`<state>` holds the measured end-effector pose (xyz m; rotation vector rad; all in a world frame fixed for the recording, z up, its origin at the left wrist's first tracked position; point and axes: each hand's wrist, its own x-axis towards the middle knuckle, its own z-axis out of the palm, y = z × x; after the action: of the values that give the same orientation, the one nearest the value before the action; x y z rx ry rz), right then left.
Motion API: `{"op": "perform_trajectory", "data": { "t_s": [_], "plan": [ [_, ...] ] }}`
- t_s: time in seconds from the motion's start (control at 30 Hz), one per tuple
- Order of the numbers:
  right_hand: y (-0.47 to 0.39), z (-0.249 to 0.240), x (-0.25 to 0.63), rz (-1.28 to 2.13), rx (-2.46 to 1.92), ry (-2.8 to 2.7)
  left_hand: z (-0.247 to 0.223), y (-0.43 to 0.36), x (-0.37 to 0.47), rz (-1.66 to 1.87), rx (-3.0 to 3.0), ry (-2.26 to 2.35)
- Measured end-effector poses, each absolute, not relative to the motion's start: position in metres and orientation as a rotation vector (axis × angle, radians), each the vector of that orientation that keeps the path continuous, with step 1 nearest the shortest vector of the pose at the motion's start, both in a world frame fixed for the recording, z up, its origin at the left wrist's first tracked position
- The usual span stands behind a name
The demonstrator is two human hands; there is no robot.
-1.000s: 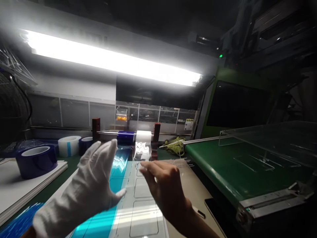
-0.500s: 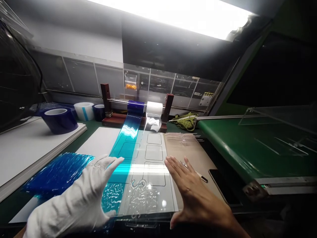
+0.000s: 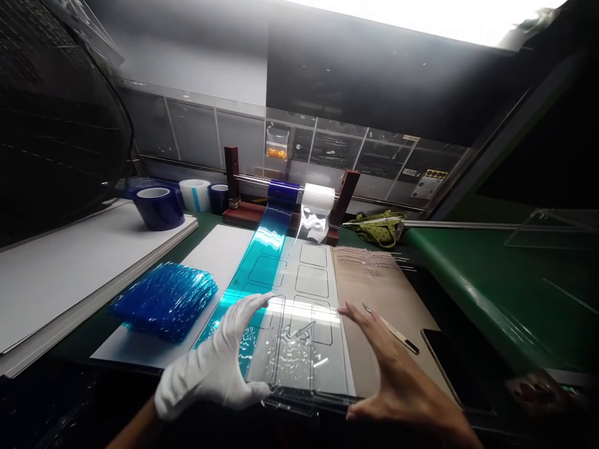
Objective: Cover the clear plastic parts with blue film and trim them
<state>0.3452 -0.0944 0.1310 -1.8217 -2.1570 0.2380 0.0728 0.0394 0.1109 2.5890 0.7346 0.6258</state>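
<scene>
The gloved left hand (image 3: 215, 362) and bare right hand (image 3: 390, 368) spread thumbs wide of fingers, gripping nothing visible. Between them, at the table's (image 3: 210, 222) near edge, lies clear plastic (image 3: 299, 358); it looks light, thin and slippery, best taken by opposite edges. Beyond, the blue film strip (image 3: 276, 240) seems floppy, easily creased; pinch its borders. It runs to the blue roll (image 3: 283, 192).
</scene>
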Motion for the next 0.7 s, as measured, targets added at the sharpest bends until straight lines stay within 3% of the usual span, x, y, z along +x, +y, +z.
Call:
{"op": "perform_trajectory", "data": {
  "t_s": [0.17, 0.27, 0.5, 0.7],
  "plan": [
    [-0.088, 0.170, 0.324, -0.352, -1.816, -2.354, 0.145, 0.041, 0.092, 0.160, 3.142, 1.030],
    [-0.086, 0.170, 0.311, -0.400, -1.776, -2.445, 0.144, 0.030, 0.108, 0.060, 3.290, 1.033],
    [-0.112, 0.154, 0.345, -0.016, -1.823, -2.324, 0.116, 0.030, 0.074, 0.347, 2.846, 0.815],
    [-0.139, 0.147, 0.381, 0.514, -1.670, -2.301, 0.080, 0.024, 0.070, 0.510, 2.727, 0.813]
  ]
}}
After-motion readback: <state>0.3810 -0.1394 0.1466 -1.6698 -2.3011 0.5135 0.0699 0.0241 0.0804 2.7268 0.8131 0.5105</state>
